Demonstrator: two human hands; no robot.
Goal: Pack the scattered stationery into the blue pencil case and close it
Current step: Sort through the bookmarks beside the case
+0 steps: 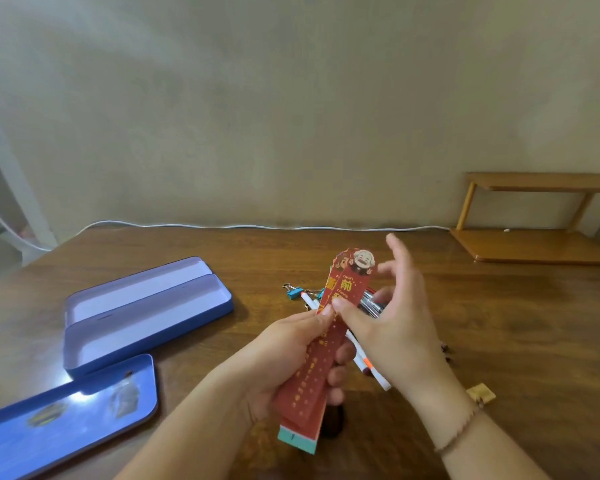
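Note:
My left hand point(291, 362) grips a stack of long red bookmarks point(326, 341) with cartoon heads on top, held above the table. My right hand point(395, 317) touches the stack with its thumb, its fingers spread apart. Under my hands lie white pens point(371, 370), clear pens point(373, 303) and blue binder clips point(293, 292). The blue pencil case point(146, 313) stands open on the left, with two empty trays. Its blue lid point(66, 420) lies separately at the near left.
A wooden desk shelf point(541, 223) stands at the back right. A white cable point(257, 226) runs along the wall at the table's far edge. A small tan object point(480, 393) lies by my right wrist.

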